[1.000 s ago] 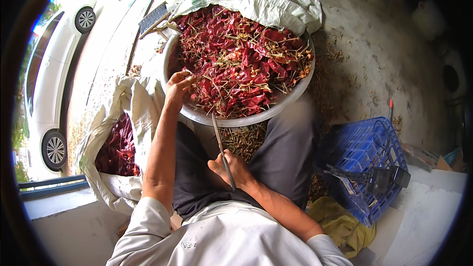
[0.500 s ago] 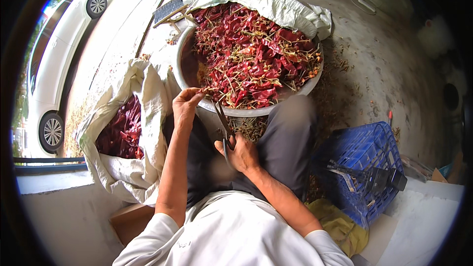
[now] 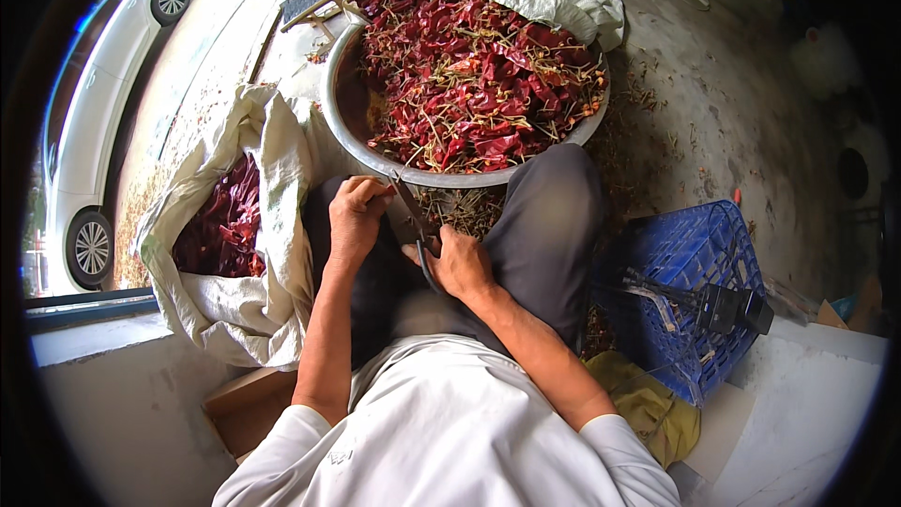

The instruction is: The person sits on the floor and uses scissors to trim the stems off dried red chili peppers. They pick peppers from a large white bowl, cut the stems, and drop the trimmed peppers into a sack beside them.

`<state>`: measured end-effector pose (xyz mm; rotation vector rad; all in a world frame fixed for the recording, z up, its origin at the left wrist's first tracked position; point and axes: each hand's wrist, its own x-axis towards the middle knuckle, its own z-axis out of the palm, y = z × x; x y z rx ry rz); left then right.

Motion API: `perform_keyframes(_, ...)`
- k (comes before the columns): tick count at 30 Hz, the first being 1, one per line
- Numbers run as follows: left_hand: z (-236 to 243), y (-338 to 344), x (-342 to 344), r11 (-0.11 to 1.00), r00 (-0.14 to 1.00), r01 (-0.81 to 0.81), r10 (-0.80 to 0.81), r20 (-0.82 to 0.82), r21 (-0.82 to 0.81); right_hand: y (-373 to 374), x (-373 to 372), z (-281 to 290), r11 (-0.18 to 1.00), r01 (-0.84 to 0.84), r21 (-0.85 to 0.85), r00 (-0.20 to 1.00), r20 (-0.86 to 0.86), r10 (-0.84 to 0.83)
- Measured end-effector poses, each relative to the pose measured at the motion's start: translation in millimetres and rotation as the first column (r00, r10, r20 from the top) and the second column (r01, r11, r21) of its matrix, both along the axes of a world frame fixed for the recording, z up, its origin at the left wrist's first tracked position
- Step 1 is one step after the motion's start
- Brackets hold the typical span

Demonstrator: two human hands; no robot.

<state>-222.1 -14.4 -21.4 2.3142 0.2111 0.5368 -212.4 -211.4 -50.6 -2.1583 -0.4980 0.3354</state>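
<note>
My left hand [image 3: 358,216] is closed in a pinch just short of the basin's near rim; whatever sits between its fingertips is too small to make out. Scissors [image 3: 410,202] are in my right hand [image 3: 459,261], fingers wrapped round the black handles. Their blades point away from me, and the tips lie right beside my left fingertips. Beyond both hands, a wide metal basin [image 3: 368,158] holds a heap of dried red chili peppers [image 3: 488,84] mixed with pale stems.
Left of my legs stands a white woven sack [image 3: 282,164] with dark red chilies inside. To the right are a blue plastic crate [image 3: 676,253] and a yellow-green cloth [image 3: 648,404]. Cut stems [image 3: 469,211] litter the floor below the basin. A white car [image 3: 94,122] is outside.
My left hand has drawn back from the basin rim toward the scissors. The scissor blades look closer together and nearer my left fingertips. The whole view has shifted slightly.
</note>
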Motion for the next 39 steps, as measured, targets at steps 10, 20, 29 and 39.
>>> perform_keyframes(10,-31,3,-9,0.749,0.981,-0.035,-0.102,-0.167,-0.662,0,-1,-10,0.929,-0.126,0.349,0.892,-0.370,0.260)
perform_keyframes(20,-42,-3,-25,0.626,0.947,-0.012,-0.242,-0.210,-0.779,7,-5,-3,0.439,0.312,0.843,0.551,-0.537,0.639)
perform_keyframes(29,-12,21,12,0.206,0.998,0.062,0.016,0.067,-0.977,-6,11,3,0.388,0.515,0.764,0.562,-0.643,0.520)
perform_keyframes(39,-75,87,160,0.831,0.758,0.205,0.200,-0.621,0.517,3,-22,13,0.679,0.536,0.502,0.062,-0.825,0.561)
